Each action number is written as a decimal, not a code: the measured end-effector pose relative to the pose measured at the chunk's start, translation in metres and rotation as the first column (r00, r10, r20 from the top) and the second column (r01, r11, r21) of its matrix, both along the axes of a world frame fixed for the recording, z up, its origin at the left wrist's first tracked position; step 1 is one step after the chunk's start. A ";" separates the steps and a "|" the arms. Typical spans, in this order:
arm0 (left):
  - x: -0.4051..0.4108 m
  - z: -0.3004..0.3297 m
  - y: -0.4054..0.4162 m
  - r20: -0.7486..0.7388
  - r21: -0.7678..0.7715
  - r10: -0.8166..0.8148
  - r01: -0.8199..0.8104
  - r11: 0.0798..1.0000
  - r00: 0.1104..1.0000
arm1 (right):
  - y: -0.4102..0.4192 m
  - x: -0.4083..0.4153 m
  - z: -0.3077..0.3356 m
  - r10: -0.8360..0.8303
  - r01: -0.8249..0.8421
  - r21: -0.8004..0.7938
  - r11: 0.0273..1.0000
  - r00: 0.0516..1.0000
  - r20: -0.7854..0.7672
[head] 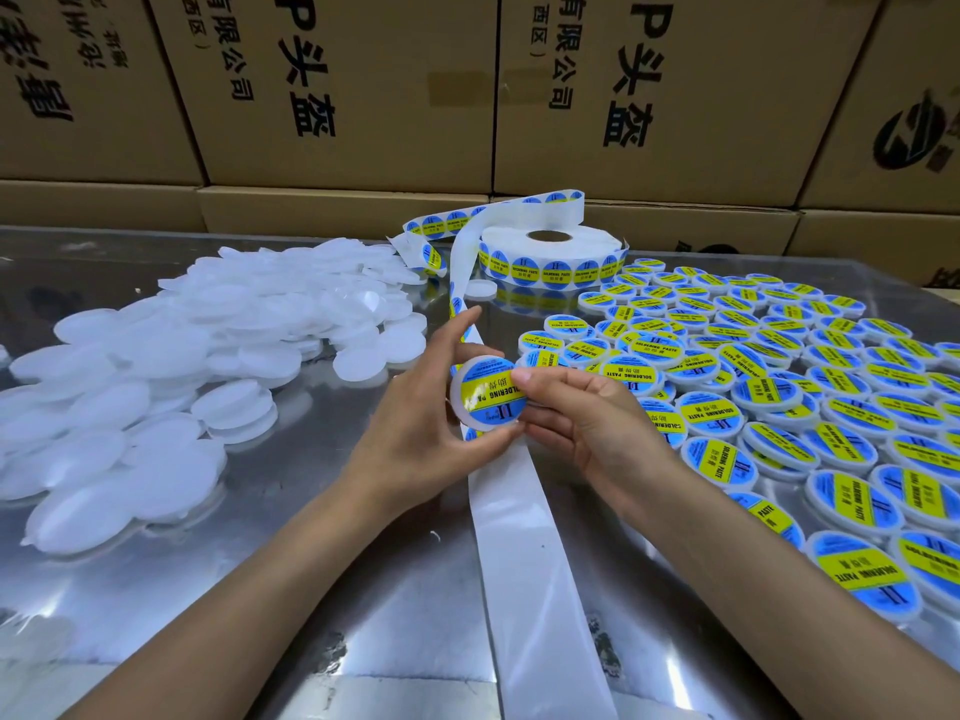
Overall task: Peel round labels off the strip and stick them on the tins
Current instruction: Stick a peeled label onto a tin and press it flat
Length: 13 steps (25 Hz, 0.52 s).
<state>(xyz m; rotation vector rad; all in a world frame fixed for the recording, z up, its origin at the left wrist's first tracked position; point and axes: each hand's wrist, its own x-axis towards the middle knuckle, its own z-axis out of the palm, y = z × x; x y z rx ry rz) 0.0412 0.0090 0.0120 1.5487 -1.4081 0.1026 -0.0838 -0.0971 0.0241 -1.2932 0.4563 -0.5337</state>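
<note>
Mid-frame: left hand [415, 407] grips tin [485, 394]; right hand [582, 413] thumb presses label [493, 389] flat. Next, probably: drop tin on labelled pile [779, 387] at right.

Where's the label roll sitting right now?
In the head view the label roll lies flat at the table's far edge, centre-right, against the cardboard boxes, just beyond the labelled tins.

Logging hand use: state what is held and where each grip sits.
One white tin: left hand grips its rim; right hand thumb presses the label on its face.
</note>
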 end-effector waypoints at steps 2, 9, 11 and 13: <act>0.000 0.000 0.000 0.013 -0.002 -0.011 0.011 1.000 1.000 | 0.001 0.000 0.000 -0.011 0.011 -0.003 1.000 1.000 0.000; 0.000 0.001 0.001 0.074 -0.016 0.025 -0.024 1.000 0.997 | 0.004 0.001 0.001 -0.086 0.085 -0.061 0.994 0.996 0.002; -0.001 0.001 0.002 0.040 -0.029 0.034 -0.032 0.999 0.999 | 0.008 0.003 0.002 -0.126 0.135 -0.149 0.980 0.990 0.063; -0.001 0.002 0.002 0.031 -0.053 0.053 -0.051 0.997 0.998 | 0.011 0.005 0.001 -0.169 0.202 -0.304 0.931 0.977 0.132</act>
